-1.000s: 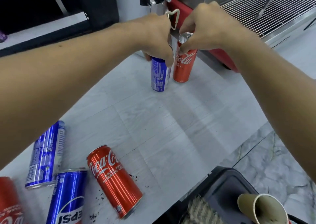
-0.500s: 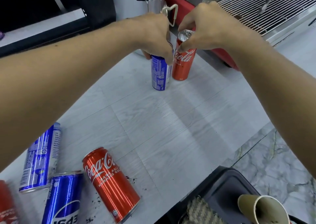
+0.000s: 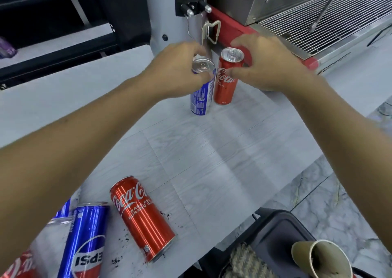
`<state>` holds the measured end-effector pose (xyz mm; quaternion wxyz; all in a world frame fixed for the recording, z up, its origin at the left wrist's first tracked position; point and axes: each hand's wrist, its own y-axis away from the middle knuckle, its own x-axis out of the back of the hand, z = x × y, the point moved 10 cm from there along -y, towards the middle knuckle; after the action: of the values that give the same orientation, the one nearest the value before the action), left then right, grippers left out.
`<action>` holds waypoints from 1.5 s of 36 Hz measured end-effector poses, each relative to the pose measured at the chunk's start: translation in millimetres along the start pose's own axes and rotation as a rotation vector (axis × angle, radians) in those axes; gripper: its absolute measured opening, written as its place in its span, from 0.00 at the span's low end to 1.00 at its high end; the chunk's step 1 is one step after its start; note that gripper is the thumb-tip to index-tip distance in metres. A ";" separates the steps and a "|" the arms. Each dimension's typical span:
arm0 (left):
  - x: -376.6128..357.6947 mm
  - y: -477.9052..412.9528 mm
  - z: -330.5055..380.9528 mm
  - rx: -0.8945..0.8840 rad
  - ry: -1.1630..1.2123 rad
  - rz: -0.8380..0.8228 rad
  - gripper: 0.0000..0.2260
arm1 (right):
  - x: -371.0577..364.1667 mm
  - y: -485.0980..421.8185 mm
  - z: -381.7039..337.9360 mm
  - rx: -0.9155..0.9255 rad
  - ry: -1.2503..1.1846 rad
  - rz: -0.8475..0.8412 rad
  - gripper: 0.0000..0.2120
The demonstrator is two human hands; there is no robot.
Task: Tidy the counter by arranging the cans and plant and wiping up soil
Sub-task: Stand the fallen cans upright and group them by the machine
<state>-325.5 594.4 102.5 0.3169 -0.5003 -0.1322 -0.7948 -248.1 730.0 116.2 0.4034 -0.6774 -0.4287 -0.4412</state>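
At the back of the pale wood-grain counter (image 3: 212,161), just before the red-trimmed machine (image 3: 231,28) with its steel grille (image 3: 339,20), two cans stand upright just beside each other: the blue can (image 3: 201,99) on the left, the red can (image 3: 226,86) on the right. Your left hand (image 3: 178,71) curls round the top of the blue can, thumb on its label. Your right hand (image 3: 265,65) cups the red can, thumb against the lettering and fingers arched behind the rim, though both hands are blurred. Nearer you, at the counter's left, a Coke can (image 3: 142,218) and a Pepsi can (image 3: 84,246) lie on their sides, with dark soil specks (image 3: 123,238) scattered around them. A grey post (image 3: 161,22) and dark shelves (image 3: 53,22) stand behind on the left. Past the counter's right edge, over grey marble (image 3: 318,203), a black tray (image 3: 275,231) holds a paper cup (image 3: 305,254) and a woven cloth (image 3: 244,263).
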 end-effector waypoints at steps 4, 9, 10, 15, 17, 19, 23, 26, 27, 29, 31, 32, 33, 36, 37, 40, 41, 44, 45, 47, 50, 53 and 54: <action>8.1 38.7 -0.9 -0.003 -0.027 0.081 0.20 | -1.0 30.1 -11.0 0.032 -0.005 -0.015 0.24; 10.5 91.9 -5.2 0.040 -0.025 0.064 0.22 | -3.7 75.3 -35.2 0.069 -0.021 -0.042 0.23; 11.4 102.9 -7.5 0.061 -0.026 0.063 0.23 | -3.1 83.8 -40.8 0.077 -0.025 -0.039 0.23; 19.8 162.0 -23.6 0.101 -0.005 0.085 0.24 | -6.3 121.2 -72.2 0.096 -0.046 -0.048 0.27; 25.2 185.4 -31.2 0.123 -0.002 0.106 0.24 | -8.2 134.0 -85.8 0.083 -0.059 -0.054 0.30; 31.9 208.2 -37.9 0.149 0.008 0.131 0.23 | -11.2 147.0 -100.7 0.079 -0.083 -0.057 0.32; 45.1 250.7 -51.3 0.206 0.027 0.165 0.24 | -14.5 171.8 -135.1 0.089 -0.154 -0.012 0.31; 54.2 278.7 -59.7 0.250 0.017 0.189 0.24 | -20.1 188.2 -161.6 0.098 -0.179 -0.006 0.30; 57.6 287.4 -62.1 0.263 0.018 0.199 0.24 | -22.4 193.1 -170.3 0.105 -0.188 -0.008 0.30; 64.0 303.8 -66.4 0.289 0.024 0.213 0.24 | -26.8 202.2 -186.5 0.118 -0.208 -0.011 0.28; 69.7 318.8 -68.7 0.310 0.035 0.220 0.24 | -30.3 210.3 -201.0 0.122 -0.235 -0.016 0.27; 72.6 325.7 -69.0 0.314 0.040 0.228 0.24 | -31.7 213.9 -207.8 0.124 -0.250 -0.017 0.27; 75.7 332.5 -69.2 0.315 0.043 0.241 0.24 | -32.9 217.6 -214.5 0.127 -0.264 -0.015 0.27; 81.2 350.6 -71.3 0.323 0.050 0.274 0.23 | -36.3 227.0 -231.6 0.133 -0.299 -0.008 0.27; 81.3 356.3 -72.6 0.331 0.055 0.282 0.23 | -38.1 230.1 -235.8 0.131 -0.304 -0.008 0.27; 76.1 371.8 -75.5 0.349 0.061 0.290 0.23 | -42.8 238.5 -241.9 0.110 -0.334 -0.006 0.26; 73.0 376.6 -76.2 0.354 0.067 0.290 0.23 | -44.0 241.0 -242.9 0.104 -0.348 -0.004 0.25; 62.4 390.6 -78.0 0.370 0.082 0.297 0.22 | -49.3 247.5 -242.2 0.081 -0.384 0.001 0.24; 58.8 395.2 -78.3 0.377 0.086 0.301 0.22 | -51.5 249.5 -241.2 0.073 -0.392 0.001 0.25; 51.2 403.8 -77.4 0.382 0.102 0.311 0.21 | -56.8 253.8 -238.3 0.059 -0.400 0.000 0.25; 39.3 413.8 -75.4 0.380 0.111 0.313 0.20 | -65.2 259.8 -232.5 0.046 -0.406 0.003 0.25; 29.9 420.6 -75.5 0.389 0.098 0.304 0.22 | -73.1 264.8 -224.8 0.020 -0.416 -0.001 0.25; 27.9 422.0 -75.6 0.393 0.096 0.306 0.22 | -74.9 266.0 -222.9 0.015 -0.419 -0.002 0.25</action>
<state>-119.2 221.6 46.8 0.5306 -0.4048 -0.1917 -0.7196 -73.3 425.3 64.4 0.3100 -0.7509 -0.5072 -0.2878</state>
